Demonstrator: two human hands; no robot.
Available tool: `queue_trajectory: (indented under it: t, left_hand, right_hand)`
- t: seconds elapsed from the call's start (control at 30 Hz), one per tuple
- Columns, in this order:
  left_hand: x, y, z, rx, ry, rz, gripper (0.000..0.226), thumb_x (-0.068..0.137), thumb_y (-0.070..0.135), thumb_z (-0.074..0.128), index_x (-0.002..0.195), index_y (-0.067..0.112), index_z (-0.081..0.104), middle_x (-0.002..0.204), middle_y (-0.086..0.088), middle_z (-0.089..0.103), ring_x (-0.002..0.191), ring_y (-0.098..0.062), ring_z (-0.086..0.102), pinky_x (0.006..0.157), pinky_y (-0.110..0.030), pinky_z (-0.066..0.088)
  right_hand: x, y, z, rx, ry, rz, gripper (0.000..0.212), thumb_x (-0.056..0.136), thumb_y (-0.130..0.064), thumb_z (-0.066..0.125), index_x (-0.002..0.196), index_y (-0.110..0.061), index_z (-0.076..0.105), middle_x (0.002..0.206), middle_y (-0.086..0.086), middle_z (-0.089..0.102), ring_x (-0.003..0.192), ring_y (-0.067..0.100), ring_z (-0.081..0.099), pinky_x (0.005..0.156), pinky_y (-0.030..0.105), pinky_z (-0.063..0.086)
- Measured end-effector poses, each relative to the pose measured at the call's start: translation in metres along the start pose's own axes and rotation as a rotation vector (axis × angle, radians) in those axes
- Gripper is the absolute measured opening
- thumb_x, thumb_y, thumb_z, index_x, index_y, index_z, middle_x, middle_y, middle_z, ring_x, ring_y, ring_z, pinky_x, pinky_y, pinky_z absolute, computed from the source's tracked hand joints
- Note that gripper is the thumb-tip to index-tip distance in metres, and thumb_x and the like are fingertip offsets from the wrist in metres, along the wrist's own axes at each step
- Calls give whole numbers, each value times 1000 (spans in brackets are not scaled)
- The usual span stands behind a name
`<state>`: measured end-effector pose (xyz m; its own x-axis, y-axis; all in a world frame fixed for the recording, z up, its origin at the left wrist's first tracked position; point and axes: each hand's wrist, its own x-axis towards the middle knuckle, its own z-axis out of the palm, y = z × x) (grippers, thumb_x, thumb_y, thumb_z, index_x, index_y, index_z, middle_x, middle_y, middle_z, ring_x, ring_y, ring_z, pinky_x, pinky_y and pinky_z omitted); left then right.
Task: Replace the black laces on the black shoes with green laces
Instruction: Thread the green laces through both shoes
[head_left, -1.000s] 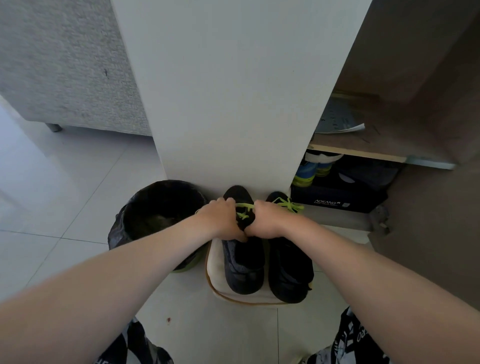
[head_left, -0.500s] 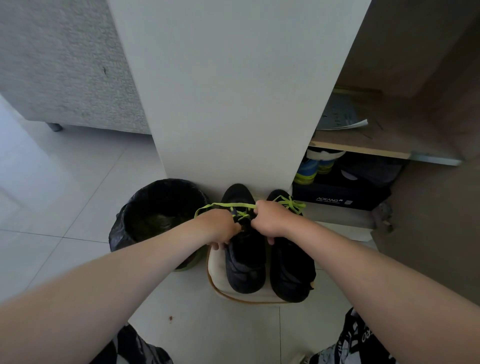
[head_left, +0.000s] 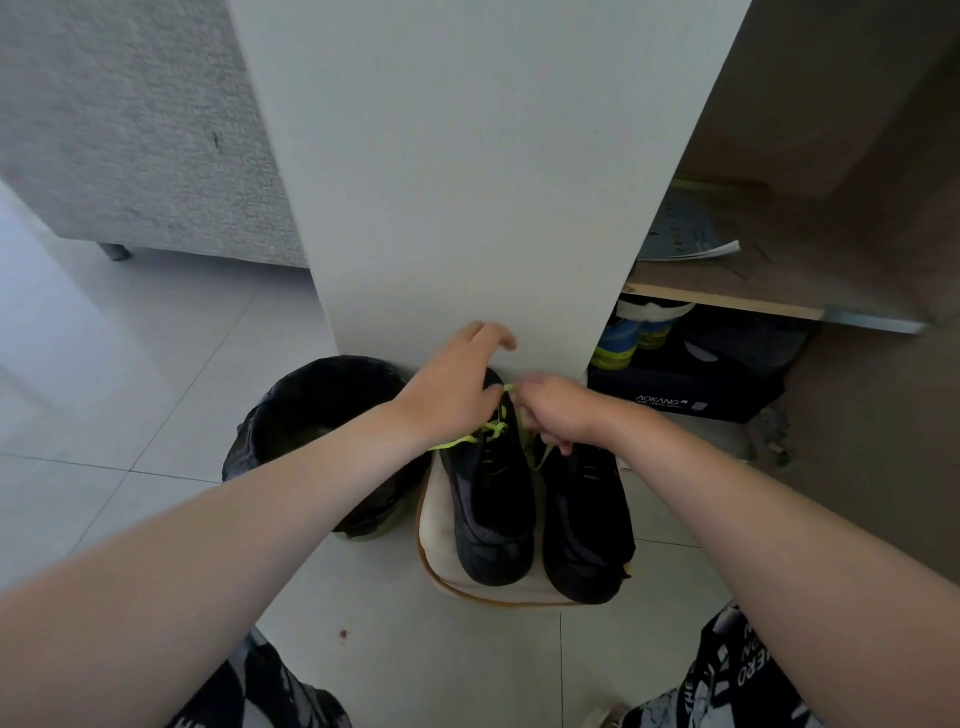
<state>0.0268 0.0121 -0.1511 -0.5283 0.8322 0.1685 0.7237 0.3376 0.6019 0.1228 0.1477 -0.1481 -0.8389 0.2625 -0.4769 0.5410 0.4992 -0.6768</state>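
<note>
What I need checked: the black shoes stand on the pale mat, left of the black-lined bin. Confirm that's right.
Wrong side: the head view shows the black shoes on the pale mat, right of the black-lined bin.

White "AOKANG" stands on the dark box, right of the fingers of the right hand; the lettering on the shorts is only partly legible.
</note>
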Motion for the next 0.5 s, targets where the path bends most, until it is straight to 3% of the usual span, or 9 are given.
queue_trajectory:
  t: [0.07, 0.17, 0.37, 0.43, 0.5]
  left_hand:
    - [4, 8, -4, -178, -73, -13, 47, 89, 8, 58, 132, 23, 48, 121, 6, 60, 108, -7, 58, 95, -19, 41]
    - [11, 6, -8, -79, -142, -117, 27, 97, 17, 53, 122, 21, 60, 101, 4, 68, 76, -4, 60, 76, -27, 49]
    - [13, 1, -23, 58, -303, -181, 26, 96, 43, 56, 93, 21, 69, 82, 6, 63, 86, -18, 59, 70, -29, 39]
    - [14, -3, -28, 93, -264, -202, 21, 95, 39, 58, 86, 21, 64, 76, 7, 58, 83, -19, 57, 65, -29, 36]
    - [14, -7, -34, 171, -255, -230, 21, 97, 36, 55, 86, 19, 60, 80, 4, 59, 82, -19, 55, 63, -30, 34]
  right_hand:
    - [1, -5, -2, 56, 22, -72, 26, 102, -12, 37, 80, -20, 48, 64, 1, 41, 43, 17, 37, 46, 30, 41]
    - [1, -6, -2, 48, 4, -121, 26, 103, -12, 45, 83, -17, 61, 62, 4, 53, 37, 18, 43, 39, 28, 44]
    - [-1, -4, -4, 36, 167, -122, 20, 96, -25, 64, 80, -15, 71, 63, 4, 71, 33, 14, 42, 40, 20, 35]
    - [0, -4, -4, 27, 166, -123, 19, 99, -19, 59, 84, -18, 70, 67, 0, 70, 35, 12, 44, 41, 21, 37]
    - [0, -6, -4, 21, 121, -121, 25, 103, -9, 46, 103, -20, 68, 75, -4, 69, 38, 13, 48, 41, 21, 40]
